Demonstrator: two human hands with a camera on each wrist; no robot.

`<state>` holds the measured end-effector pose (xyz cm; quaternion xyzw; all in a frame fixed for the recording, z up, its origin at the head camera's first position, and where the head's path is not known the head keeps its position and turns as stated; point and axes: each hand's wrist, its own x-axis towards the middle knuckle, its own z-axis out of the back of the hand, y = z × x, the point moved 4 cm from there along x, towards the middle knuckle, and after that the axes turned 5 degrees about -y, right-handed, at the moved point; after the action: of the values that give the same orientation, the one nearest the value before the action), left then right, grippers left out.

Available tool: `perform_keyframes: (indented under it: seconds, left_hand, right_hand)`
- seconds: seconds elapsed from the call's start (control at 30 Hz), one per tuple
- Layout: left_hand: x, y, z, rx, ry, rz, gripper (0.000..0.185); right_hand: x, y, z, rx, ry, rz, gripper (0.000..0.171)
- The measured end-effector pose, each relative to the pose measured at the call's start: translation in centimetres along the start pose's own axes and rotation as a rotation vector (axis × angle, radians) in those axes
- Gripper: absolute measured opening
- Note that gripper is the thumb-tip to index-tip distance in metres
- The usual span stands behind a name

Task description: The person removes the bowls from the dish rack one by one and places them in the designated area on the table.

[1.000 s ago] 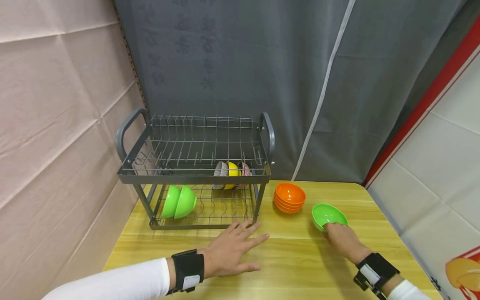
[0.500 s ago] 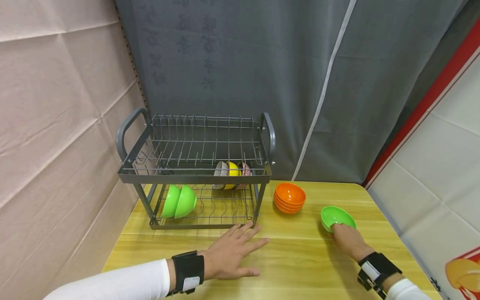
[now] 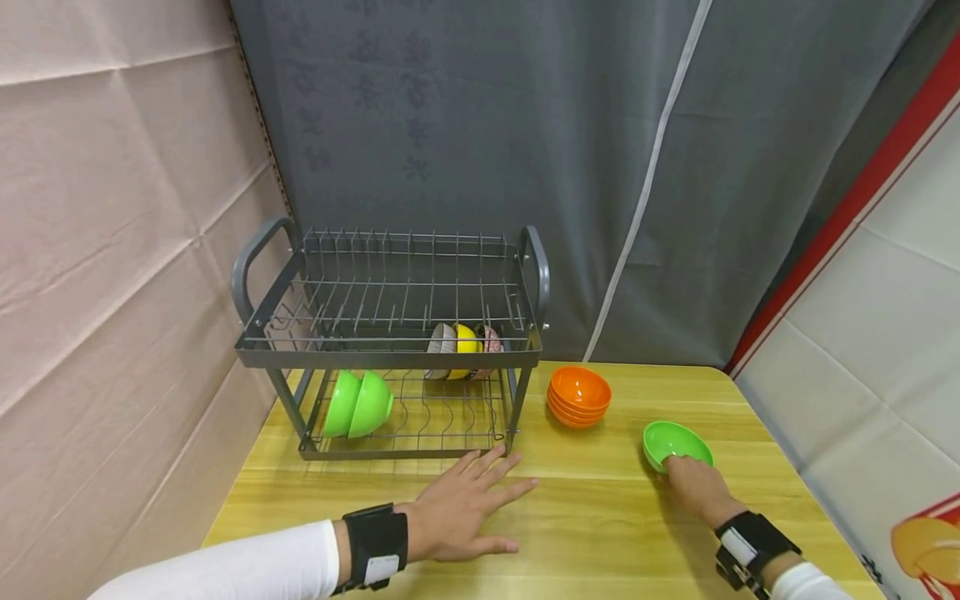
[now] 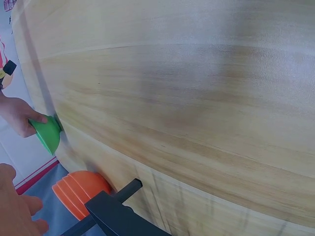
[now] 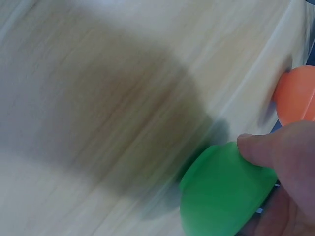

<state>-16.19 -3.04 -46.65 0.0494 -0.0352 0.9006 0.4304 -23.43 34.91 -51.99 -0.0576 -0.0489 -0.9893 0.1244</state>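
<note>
Inside rack (image 3: 390,354), green bowls (image 3: 358,404) (lower shelf), tilted

white sleeves (image 3: 247,567), black wrist straps (image 3: 375,546)

A green bowl (image 3: 677,440) sits by stacked orange bowls (image 3: 579,396) on a yellow wood-grain bench (image 3: 600,517); the rack (image 3: 390,354) is grey.

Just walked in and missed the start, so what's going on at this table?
A person's right hand has a grip on the rim of a green bowl on the wooden table, beside a stack of orange bowls. The left hand lies flat in front of a dish rack holding more bowls.
</note>
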Motion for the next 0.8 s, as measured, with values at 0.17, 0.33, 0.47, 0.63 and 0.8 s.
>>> perform_keyframes:
  seconds: [0.17,0.33,0.47,0.63,0.8]
  left_hand:
    - [-0.13,0.08,-0.02,0.002,-0.011,-0.001,0.074]
    - [-0.26,0.08,-0.09,0.000,-0.007,-0.015,0.074]
    - [-0.43,0.06,-0.10,-0.002,-0.006,-0.018,0.073]
    - [-0.57,0.08,0.00,0.006,-0.005,-0.012,0.073]
    - [-0.65,0.03,0.02,0.030,0.001,-0.016,0.074]
  right_hand:
    - [-0.03,-0.14,-0.54,0.000,0.006,-0.013,0.014]
    - [-0.16,-0.25,-0.84,-0.003,-0.009,-0.031,0.016]
    - [-0.26,-0.29,-0.84,-0.002,-0.023,-0.033,0.017]
    - [-0.31,-0.32,-0.92,0.009,-0.020,-0.031,0.016]
    - [-0.46,-0.31,-1.01,0.014,-0.018,-0.026,0.016]
